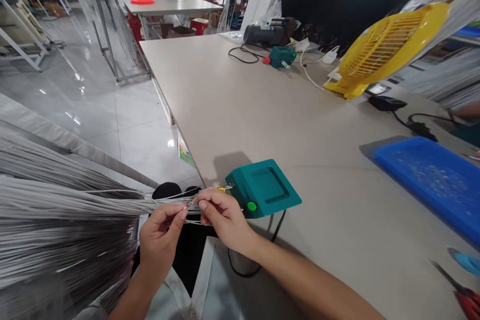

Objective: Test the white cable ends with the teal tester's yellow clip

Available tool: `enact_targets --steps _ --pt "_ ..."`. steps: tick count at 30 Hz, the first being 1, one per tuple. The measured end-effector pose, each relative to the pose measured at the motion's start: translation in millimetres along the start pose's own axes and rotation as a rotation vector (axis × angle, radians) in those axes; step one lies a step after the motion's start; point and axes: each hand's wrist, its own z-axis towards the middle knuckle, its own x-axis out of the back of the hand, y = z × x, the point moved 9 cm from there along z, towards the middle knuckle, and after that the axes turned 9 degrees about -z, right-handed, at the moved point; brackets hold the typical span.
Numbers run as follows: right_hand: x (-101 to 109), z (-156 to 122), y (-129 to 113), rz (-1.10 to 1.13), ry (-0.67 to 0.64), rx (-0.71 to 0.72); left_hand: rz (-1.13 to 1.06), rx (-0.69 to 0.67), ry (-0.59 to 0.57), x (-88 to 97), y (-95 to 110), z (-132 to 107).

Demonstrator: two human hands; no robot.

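My left hand (159,237) pinches a thin grey cable near its end, where a small red and light-coloured wire tip shows between the thumb and forefinger. Close beside it, my right hand (225,217) is closed in a pinch at the same cable end; its fingers hide most of what they grip. A thick bundle of grey cables (75,202) stretches in from the left beneath both hands. Just past my right hand, a green device (270,187) with a green button (251,206) sits at the table edge, a yellow clip (224,188) at its near side.
On the table (232,110) stand a yellow fan (390,45), a blue tray (431,180) with small scraps, and red-handled scissors (463,292). A smaller green device (281,56) lies farther back. Another person's arm (467,111) shows at the right edge.
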Motion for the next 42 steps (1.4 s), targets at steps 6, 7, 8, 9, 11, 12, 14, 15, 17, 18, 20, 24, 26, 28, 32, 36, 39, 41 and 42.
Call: enact_targets --steps 6,7,8,9,11,12,14,15,17,18,20,24,26,28,32,36,39,41,42 --pt "1 -1 -20 -0.183 0.009 0.163 0.154 -0.193 -0.069 -6.4 5 -6" --pt "1 -2 -22 -0.231 0.028 0.183 0.184 -0.207 -0.077 -7.5 6 -7" --pt "2 -2 -23 -0.268 0.051 0.195 0.208 -0.212 -0.083 -8.7 6 -7" --pt "3 -2 -24 -0.295 0.07 0.201 0.215 -0.203 -0.083 -9.4 6 -7" --pt "3 -2 -24 -0.319 0.088 0.207 0.163 -0.122 -0.071 -10.3 1 -6" --pt "2 -1 -24 -0.324 0.087 0.205 0.108 -0.058 -0.059 -10.5 -4 -6" --pt "1 -1 -23 -0.326 0.068 0.192 -0.024 0.072 -0.031 -11.3 -16 -7" --pt "0 0 -22 -0.327 0.057 0.185 -0.088 0.124 -0.025 -12.4 -22 -8" --pt "-1 0 -21 -0.337 0.04 0.178 -0.208 0.189 -0.016 -13.8 -30 -11" --pt "-1 0 -21 -0.347 0.034 0.184 -0.259 0.21 -0.015 -13.9 -33 -12" --pt "-3 0 -23 -0.375 0.024 0.216 -0.33 0.234 -0.019 -13.4 -37 -13" --pt "6 1 -25 -0.383 0.089 0.218 -0.295 0.221 -0.03 -9.7 -31 -10" --pt "14 1 -26 -0.323 0.124 0.191 -0.218 0.208 -0.034 -8.4 -26 -8" --pt "14 1 -32 -0.269 0.078 0.208 -0.13 0.185 -0.057 -9.1 -20 -6" --pt "1 -1 -46 -0.319 -0.111 0.318 -0.036 0.06 -0.165 -14.4 -3 -4" --pt "-7 1 -42 -0.366 -0.249 0.319 0.022 0.022 -0.273 -17.3 0 -4" --pt "-6 4 -38 -0.273 -0.247 0.275 -0.09 0.113 -0.245 -13.8 -10 -3" --pt "-5 6 -35 -0.15 -0.21 0.227 -0.228 0.205 -0.212 -14.5 -19 -4" --pt "-5 6 -32 -0.076 -0.186 0.194 -0.305 0.253 -0.195 -16.1 -23 -5"
